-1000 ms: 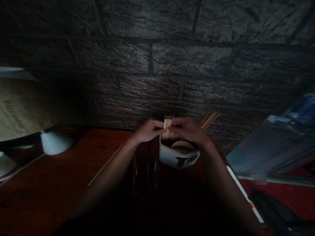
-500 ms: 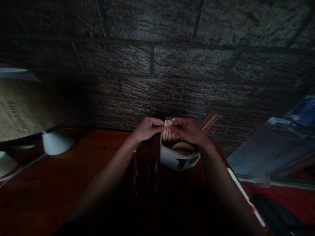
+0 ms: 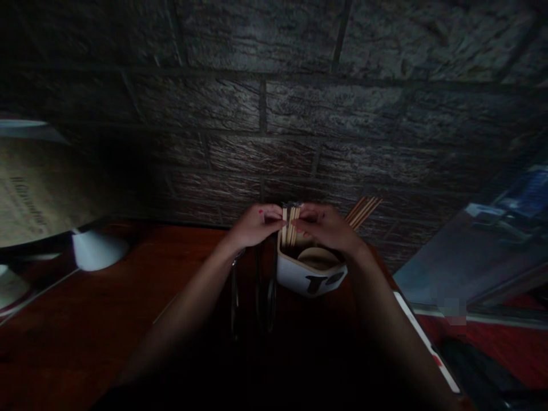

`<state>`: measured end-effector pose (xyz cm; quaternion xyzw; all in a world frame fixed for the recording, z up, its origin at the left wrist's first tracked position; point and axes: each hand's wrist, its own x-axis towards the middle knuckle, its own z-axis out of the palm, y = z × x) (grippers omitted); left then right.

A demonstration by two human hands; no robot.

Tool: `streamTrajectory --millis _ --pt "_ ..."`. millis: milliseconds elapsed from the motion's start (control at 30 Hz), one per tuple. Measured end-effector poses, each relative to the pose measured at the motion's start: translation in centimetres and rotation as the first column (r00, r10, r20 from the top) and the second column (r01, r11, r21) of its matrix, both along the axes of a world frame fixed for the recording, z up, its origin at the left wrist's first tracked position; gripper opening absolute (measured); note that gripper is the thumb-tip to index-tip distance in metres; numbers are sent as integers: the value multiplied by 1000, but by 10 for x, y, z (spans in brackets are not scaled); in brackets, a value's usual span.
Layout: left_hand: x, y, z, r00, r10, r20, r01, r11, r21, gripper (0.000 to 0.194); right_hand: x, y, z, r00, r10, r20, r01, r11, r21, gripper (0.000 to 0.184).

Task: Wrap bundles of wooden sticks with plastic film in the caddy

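Light wooden chopsticks (image 3: 293, 228) stand upright in the near-left part of a white holder with a dark mark on its front (image 3: 299, 275). Clear, shiny wrapping seems to show at their tops. My left hand (image 3: 256, 224) pinches the leftmost of them between thumb and fingers. Just beside it, my right hand (image 3: 324, 226) grips the others the same way, and a narrow gap parts the two groups. Behind my right hand, darker thin sticks (image 3: 363, 211) lean out of the holder. A round tan object (image 3: 319, 258) sits inside it.
A dark brick wall (image 3: 291, 108) rises right behind the holder. Metal utensils or wires (image 3: 234, 297) lie left of it on the brown wooden table (image 3: 141, 274). Further left are a white cone-shaped object (image 3: 98, 249) and a tan printed bag (image 3: 38, 188). A white strip (image 3: 423, 339) edges the right side.
The chopsticks, bunched together before, now stand in two groups with a small gap. My left hand has shifted slightly left with its part; my right hand has barely moved.
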<state>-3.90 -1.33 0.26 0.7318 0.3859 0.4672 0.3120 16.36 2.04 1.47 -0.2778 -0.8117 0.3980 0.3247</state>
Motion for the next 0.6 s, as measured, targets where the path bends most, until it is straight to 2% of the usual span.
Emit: streamTrajectory --millis 300,600 --pt "5 0 -2 1000 12 -9 -11 998 60 12 -2 1 -1 1000 -19 12 19 1000 -3 19" --pt "1 1 -3 999 -50 -3 50 999 -16 12 0 3 -4 999 -34 26 34 999 -4 19"
